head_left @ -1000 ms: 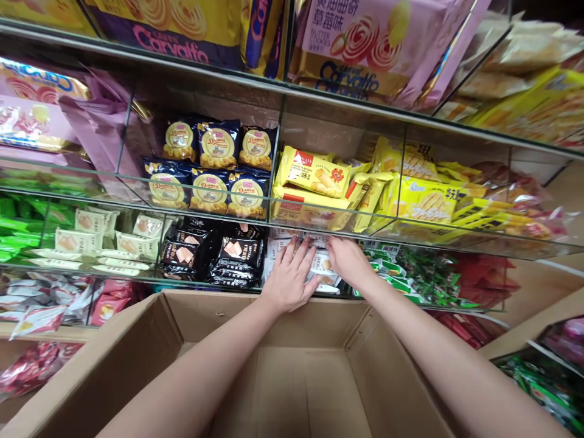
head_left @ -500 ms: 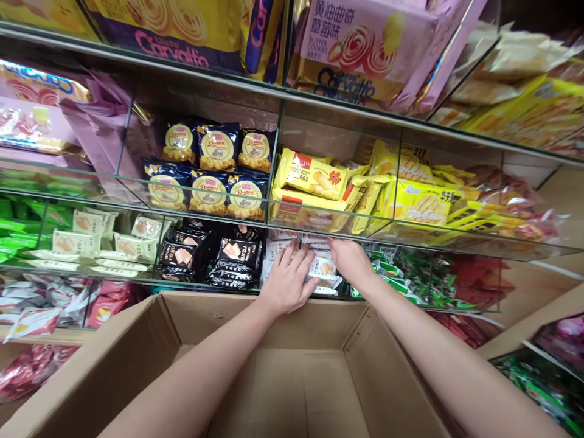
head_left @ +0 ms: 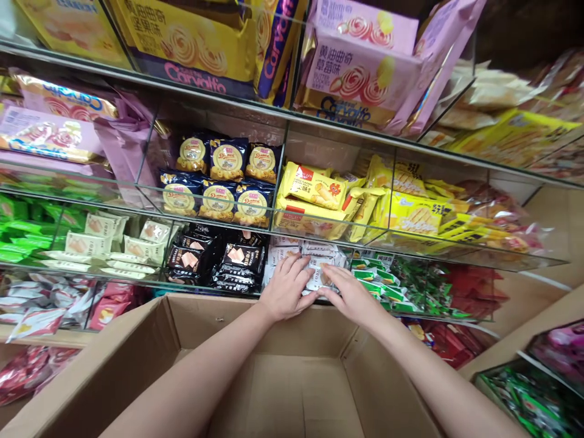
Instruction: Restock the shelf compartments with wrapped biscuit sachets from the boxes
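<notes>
My left hand (head_left: 283, 293), fingers unclenched, lies on white packets (head_left: 321, 250), likely steadying them; right hand (head_left: 356, 298), 4 o'clock, grip: can't tell.

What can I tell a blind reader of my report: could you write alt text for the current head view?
A person's left hand and right hand are at small white packets on a divided shelf, just beyond an open cardboard box. Black packets lie to their left, green packets to their right.
</notes>
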Tool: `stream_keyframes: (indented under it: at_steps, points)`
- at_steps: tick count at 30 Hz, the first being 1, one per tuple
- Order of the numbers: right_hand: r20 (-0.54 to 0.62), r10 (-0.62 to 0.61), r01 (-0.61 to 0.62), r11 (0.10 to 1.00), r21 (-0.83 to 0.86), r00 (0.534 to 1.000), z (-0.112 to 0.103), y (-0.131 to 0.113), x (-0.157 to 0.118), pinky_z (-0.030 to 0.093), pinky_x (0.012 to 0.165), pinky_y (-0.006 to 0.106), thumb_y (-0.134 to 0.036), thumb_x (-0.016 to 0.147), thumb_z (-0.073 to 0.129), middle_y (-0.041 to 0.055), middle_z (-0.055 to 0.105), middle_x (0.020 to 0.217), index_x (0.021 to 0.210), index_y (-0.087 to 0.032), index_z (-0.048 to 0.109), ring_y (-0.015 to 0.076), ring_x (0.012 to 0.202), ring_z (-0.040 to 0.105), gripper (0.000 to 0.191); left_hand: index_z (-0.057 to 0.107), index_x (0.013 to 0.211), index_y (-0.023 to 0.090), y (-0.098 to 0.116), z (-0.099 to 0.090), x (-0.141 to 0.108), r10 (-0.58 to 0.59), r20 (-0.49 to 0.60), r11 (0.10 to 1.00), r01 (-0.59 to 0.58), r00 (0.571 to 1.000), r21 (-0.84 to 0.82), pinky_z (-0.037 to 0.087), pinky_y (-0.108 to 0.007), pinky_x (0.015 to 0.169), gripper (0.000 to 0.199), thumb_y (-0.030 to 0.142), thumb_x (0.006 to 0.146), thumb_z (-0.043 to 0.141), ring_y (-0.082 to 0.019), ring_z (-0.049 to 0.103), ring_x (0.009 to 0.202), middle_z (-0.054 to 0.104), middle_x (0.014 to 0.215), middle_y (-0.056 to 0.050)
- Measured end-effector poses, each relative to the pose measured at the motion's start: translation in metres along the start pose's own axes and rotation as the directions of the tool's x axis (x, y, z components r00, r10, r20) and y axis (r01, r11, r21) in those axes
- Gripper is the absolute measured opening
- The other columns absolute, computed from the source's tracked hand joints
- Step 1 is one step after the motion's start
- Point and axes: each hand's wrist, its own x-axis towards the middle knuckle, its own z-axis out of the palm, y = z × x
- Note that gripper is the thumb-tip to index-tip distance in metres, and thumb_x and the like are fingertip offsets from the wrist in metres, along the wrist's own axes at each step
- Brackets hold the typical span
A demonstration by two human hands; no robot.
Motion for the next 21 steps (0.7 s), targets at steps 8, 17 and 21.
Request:
stream_keyframes:
  at_steps: [8, 17, 21]
  points:
    - [-0.072, 0.059, -0.048, 0.989, 0.142, 0.996, 0.010, 0.008, 0.002, 0.039, 0.089, 0.039, -0.028, 0.073, 0.056, 0.0109, 0.055, 0.109, 0.101, -0.015, 0.055, 0.0213, 0.104, 0.046, 0.031, 0.038, 0.120, 0.012, -0.002, -0.008, -0.034, 0.034, 0.120, 0.998, -0.041, 0.992, 0.053, 0.021, -0.044, 0.101, 0.041, 0.021, 0.080, 0.038, -0.027, 0.014, 0.126, 0.027, 0.136, -0.011]
    - [-0.036, 0.006, -0.003, 0.995, 0.100, 0.999, 0.017, 0.002, -0.010, 0.033, 0.095, 0.043, -0.034, 0.074, 0.055, 0.0164, 0.039, 0.126, 0.116, -0.012, 0.043, 0.0240, 0.119, 0.031, 0.050, 0.017, 0.132, 0.009, 0.012, -0.004, -0.055, -0.026, 0.248, 0.984, -0.018, 0.968, 0.176, 0.014, -0.044, 0.102, 0.057, 0.024, 0.080, 0.037, -0.030, 0.005, 0.127, 0.015, 0.139, -0.012]
    - [-0.029, -0.033, 0.035, 0.998, 0.046, 0.999, 0.020, 0.000, -0.014, 0.031, 0.096, 0.045, -0.025, 0.079, 0.046, 0.0154, 0.035, 0.129, 0.120, -0.013, 0.039, 0.0234, 0.123, 0.023, 0.043, 0.020, 0.131, 0.008, 0.010, -0.011, -0.064, -0.052, 0.295, 0.978, -0.010, 0.954, 0.206, 0.013, -0.042, 0.103, 0.056, 0.021, 0.079, 0.037, -0.029, 0.003, 0.128, 0.014, 0.139, -0.013]
